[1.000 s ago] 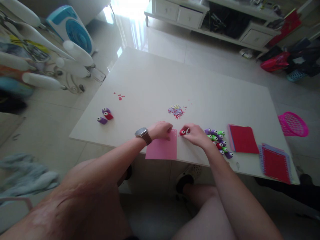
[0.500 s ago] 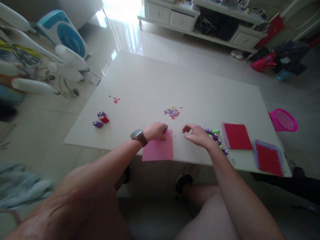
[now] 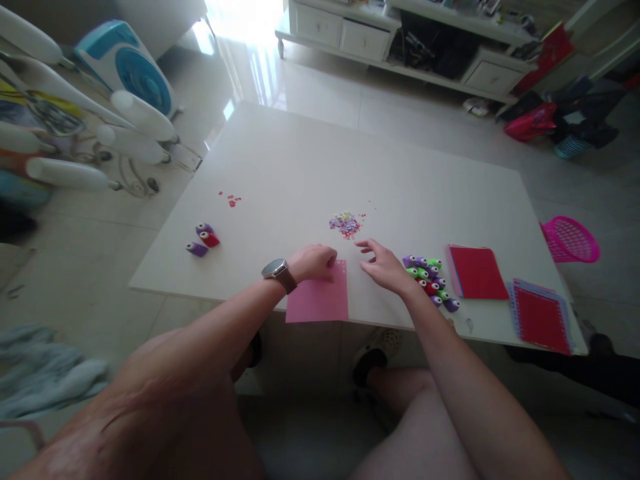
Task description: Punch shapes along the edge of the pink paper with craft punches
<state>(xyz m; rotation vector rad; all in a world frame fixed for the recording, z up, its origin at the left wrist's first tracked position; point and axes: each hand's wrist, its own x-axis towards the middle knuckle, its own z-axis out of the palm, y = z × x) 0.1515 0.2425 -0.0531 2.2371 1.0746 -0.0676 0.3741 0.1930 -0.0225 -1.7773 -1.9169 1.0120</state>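
A pink sheet of paper [image 3: 320,303] lies at the table's near edge and overhangs it slightly. Small punched marks show along its top edge at the right. My left hand [image 3: 316,261], with a watch on the wrist, rests curled over the sheet's upper part; whatever is under its fingers is hidden. To the right of the sheet, my right hand [image 3: 381,263] hovers open with fingers apart, just below a pile of tiny paper confetti [image 3: 345,225] in lilac, red and yellow. Several small craft punches [image 3: 425,277], purple, green and red, stand beside my right wrist.
Three more punches [image 3: 203,240] and some red paper bits [image 3: 232,201] are at the left of the white table [image 3: 290,153]. A red-topped stack of sheets [image 3: 479,273] and a second stack [image 3: 543,318] lie right. A pink basket [image 3: 570,240] is beyond the right edge.
My right hand has moved slightly left and up toward the confetti pile, and its fingers have spread. More of the punches is uncovered. My left hand stays on the pink sheet.
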